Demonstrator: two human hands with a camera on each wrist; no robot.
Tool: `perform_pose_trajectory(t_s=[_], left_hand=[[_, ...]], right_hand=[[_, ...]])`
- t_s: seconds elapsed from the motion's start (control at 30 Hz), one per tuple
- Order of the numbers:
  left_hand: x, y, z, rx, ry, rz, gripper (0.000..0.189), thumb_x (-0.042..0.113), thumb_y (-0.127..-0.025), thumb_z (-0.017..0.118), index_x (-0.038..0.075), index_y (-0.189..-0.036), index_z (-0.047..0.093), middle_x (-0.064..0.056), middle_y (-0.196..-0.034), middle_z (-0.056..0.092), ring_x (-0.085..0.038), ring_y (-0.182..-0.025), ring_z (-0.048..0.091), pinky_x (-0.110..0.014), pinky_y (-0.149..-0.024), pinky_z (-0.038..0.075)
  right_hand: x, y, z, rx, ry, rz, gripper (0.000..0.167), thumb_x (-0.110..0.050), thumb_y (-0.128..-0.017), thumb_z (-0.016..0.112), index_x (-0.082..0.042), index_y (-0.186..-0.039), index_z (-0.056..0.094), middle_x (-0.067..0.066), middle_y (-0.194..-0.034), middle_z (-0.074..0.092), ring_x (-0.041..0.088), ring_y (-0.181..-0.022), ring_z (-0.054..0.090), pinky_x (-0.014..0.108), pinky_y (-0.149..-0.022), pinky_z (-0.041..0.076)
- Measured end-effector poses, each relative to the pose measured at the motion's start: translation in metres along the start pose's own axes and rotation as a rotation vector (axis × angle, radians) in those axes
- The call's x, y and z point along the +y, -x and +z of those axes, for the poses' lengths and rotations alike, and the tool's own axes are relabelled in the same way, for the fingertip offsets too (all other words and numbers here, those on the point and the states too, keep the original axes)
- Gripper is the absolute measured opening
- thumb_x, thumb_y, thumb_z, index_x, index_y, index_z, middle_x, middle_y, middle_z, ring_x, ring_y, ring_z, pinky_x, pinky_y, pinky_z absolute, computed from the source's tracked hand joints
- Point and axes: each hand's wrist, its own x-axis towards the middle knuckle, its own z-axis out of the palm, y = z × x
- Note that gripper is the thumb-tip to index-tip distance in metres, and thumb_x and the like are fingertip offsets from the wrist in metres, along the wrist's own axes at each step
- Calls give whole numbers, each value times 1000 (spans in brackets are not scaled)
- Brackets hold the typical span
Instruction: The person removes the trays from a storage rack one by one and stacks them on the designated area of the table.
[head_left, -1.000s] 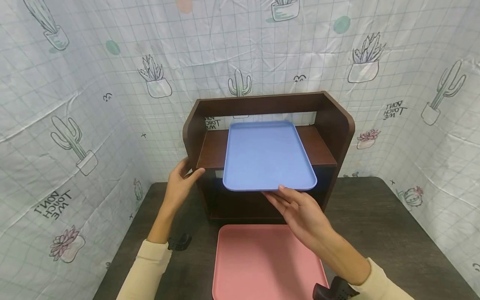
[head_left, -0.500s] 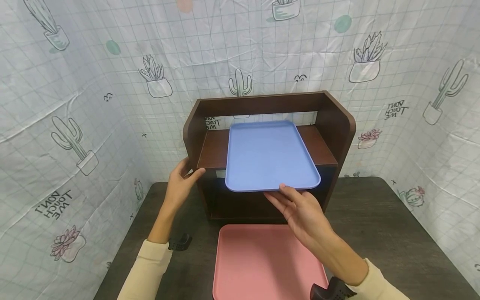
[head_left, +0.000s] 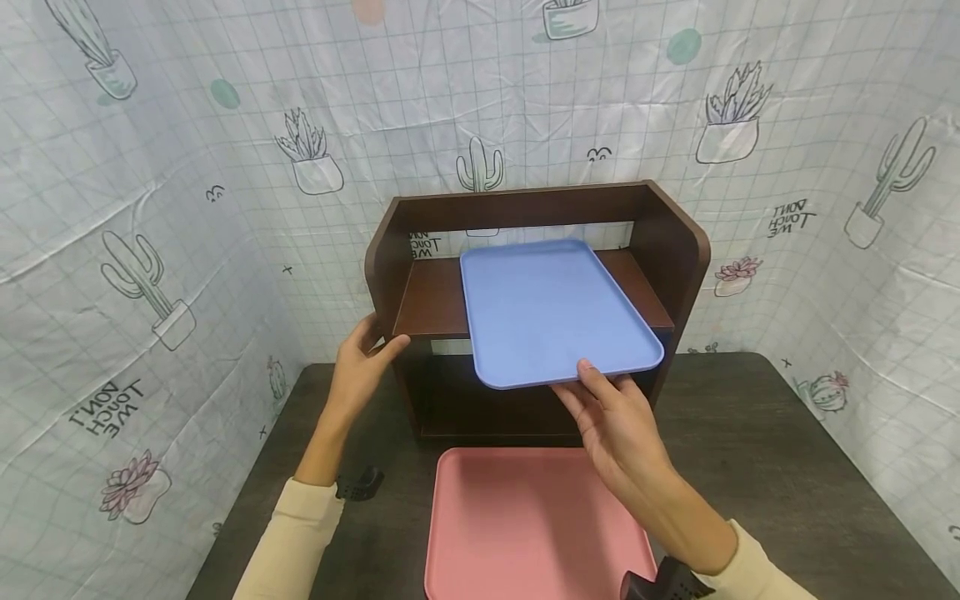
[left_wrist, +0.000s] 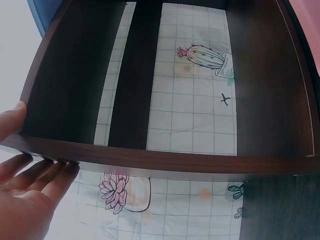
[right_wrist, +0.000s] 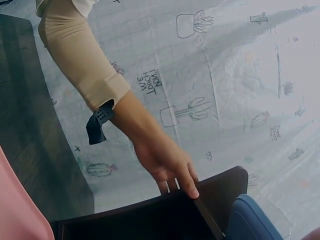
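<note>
A blue rectangular tray (head_left: 558,308) lies with its far end over the upper board of a dark brown two-tier shelf (head_left: 517,208). Its near end juts out past the board and is turned a little to the right. My right hand (head_left: 618,429) pinches that near edge, thumb on top and fingers beneath. At the left, my left hand (head_left: 358,367) holds the shelf's side panel, with the thumb at the front edge and the fingers on the outer face. The left wrist view shows this left hand (left_wrist: 30,195) with fingertips against the panel's outside.
On the dark table (head_left: 750,467), a pink tray (head_left: 536,517) lies in front of the shelf. Below the blue tray is the shelf's lower compartment (head_left: 480,408). A white cloth (head_left: 525,100) printed with cacti hangs behind and at both sides.
The blue tray's near end has swung to the right, and its near edge now slants. My right hand has moved slightly right with it. The left hand stays on the panel.
</note>
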Motion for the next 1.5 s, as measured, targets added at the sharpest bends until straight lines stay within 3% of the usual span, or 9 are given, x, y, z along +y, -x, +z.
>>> perform_pose_trajectory(t_s=[0.17, 0.47, 0.6, 0.73, 0.83, 1.03, 1.23, 1.5], left_hand=[[0, 1, 0, -2, 2, -2, 64, 24, -99, 79, 7, -155, 52, -15, -157, 57, -27, -151, 51, -49, -122, 47], [-3, 0, 0, -3, -4, -3, 63, 23, -100, 77, 7, -155, 52, -15, -158, 56, -28, -152, 49, -51, -123, 45], [-2, 0, 0, 0, -8, -9, 64, 25, -100, 78, 8, -156, 52, -14, -158, 56, -27, -152, 50, -49, -122, 46], [-1, 0, -1, 2, -8, -18, 64, 26, -100, 78, 8, -156, 51, -14, -159, 56, -27, -151, 50, -48, -122, 46], [-1, -1, -1, -1, 1, -19, 64, 24, -100, 77, 8, -156, 51, -14, -159, 55, -27, -151, 50, -48, -123, 46], [-1, 0, -1, 5, -5, -35, 65, 27, -100, 78, 8, -156, 51, -14, -158, 56, -27, -150, 51, -47, -121, 47], [1, 1, -1, 7, 4, -29, 66, 26, -99, 79, 8, -156, 51, -14, -158, 56, -26, -151, 51, -48, -122, 47], [-1, -1, 0, 14, -5, -13, 65, 25, -99, 79, 7, -155, 52, -15, -156, 58, -26, -150, 52, -47, -121, 48]], right_hand=[[0, 0, 0, 49, -14, 0, 42, -10, -110, 55, -13, -147, 35, 0, -139, 54, 10, -124, 67, 30, -115, 53], [-3, -4, -6, 112, -109, -73, 45, -4, -103, 67, -9, -139, 42, 5, -126, 62, 14, -108, 76, 33, -104, 60], [-5, -4, -10, 104, -122, -97, 33, -4, -103, 67, -3, -131, 51, 6, -117, 69, 15, -103, 78, 32, -100, 62], [-7, -4, -14, 104, -125, -115, 10, -3, -103, 67, 0, -112, 64, 7, -109, 75, 16, -99, 80, 33, -97, 63], [-9, -3, -16, 105, -103, -133, 3, -4, -103, 68, -1, -104, 69, 7, -109, 75, 16, -98, 79, 32, -97, 63], [-14, -5, -18, 84, -83, -121, 9, -3, -102, 68, 0, -111, 69, 6, -109, 75, 14, -99, 78, 29, -97, 63], [-19, -6, -24, 38, -86, -120, 6, 0, -105, 64, 0, -102, 69, 7, -104, 76, 15, -97, 78, 30, -93, 65], [-25, -6, -33, -34, -66, -123, 16, -1, -108, 56, -1, -107, 72, 9, -107, 80, 17, -100, 79, 34, -91, 66]])
